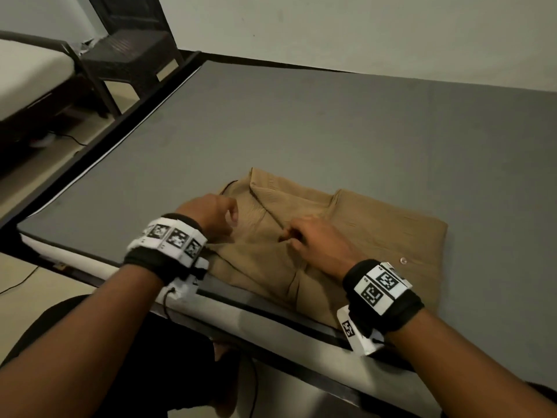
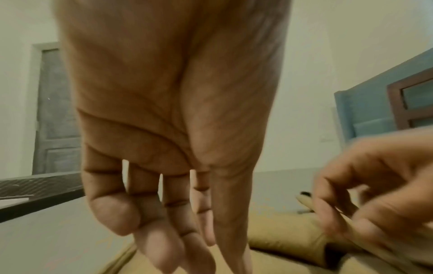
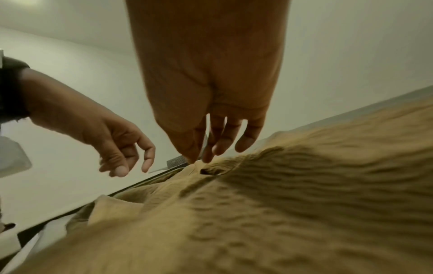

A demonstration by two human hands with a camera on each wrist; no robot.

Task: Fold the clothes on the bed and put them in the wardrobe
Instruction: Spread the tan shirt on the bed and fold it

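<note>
Tan, crinkled fabric is pinched between the thumb and fingertips of the right hand [image 1: 313, 239], which lifts a small fold near the middle of the shirt [image 1: 376, 230]. Left hand [image 1: 211, 217] hovers just beside it, above the shirt's left part, fingers loosely curled and holding nothing; the right wrist view shows those fingers [image 3: 121, 166] hanging clear of the cloth. Both wrists carry black bands [image 1: 388, 297] with white, black-patterned marker tags.

Shirt: partly folded into a rough rectangle, lying flat near the front edge of the bed [image 1: 301, 122], with a pale button [image 1: 403, 260] visible on its right part and a collar-like flap at its far left corner. Bed: grey cover, dark frame along its near and left sides.

Surroundings: a dark woven chair [image 1: 132, 55] stands beyond the bed's far left corner; a second bed with a pale mattress [image 1: 27, 76] lies further left. In the left wrist view a grey door [image 2: 56, 111] and a blue panel with a brown-framed pane [image 2: 374, 103] stand against the walls.
</note>
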